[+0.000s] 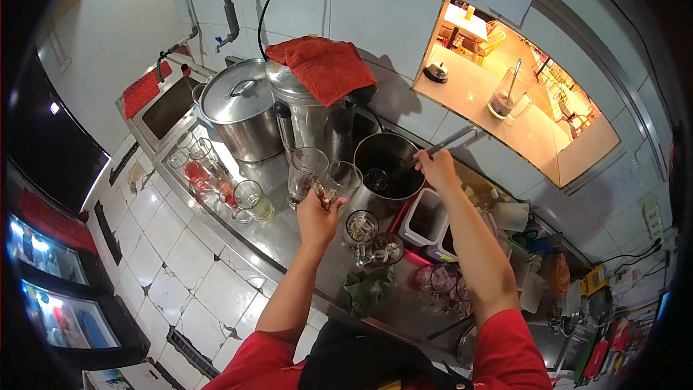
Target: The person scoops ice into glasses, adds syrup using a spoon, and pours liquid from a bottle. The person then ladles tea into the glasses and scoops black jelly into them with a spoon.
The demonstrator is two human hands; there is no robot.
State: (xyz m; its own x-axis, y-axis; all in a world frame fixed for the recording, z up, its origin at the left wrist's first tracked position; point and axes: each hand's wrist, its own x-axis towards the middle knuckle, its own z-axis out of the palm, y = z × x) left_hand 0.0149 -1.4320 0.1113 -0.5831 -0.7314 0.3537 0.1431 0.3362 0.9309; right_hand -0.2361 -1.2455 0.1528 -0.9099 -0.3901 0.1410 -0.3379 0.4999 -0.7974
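My left hand [320, 215] is closed around the handles of two clear glass mugs [309, 166], held side by side over the steel counter. My right hand [437, 167] grips a long-handled ladle [449, 141], its lower end down inside a deep steel pot [367, 152] of dark contents. Just below the pot, more glass mugs [361, 227] stand on the counter, with a green cloth [368, 290] nearer to me. White plastic tubs [426, 218] sit right of the pot, below my right forearm.
A lidded steel pot [242, 119] and an urn [317, 124] under a red cloth [321, 66] stand at the back. Left are more glasses [253, 201] and a sink [170, 107]. A serving hatch [469, 105] holds a glass pitcher [508, 97]. Containers crowd the right.
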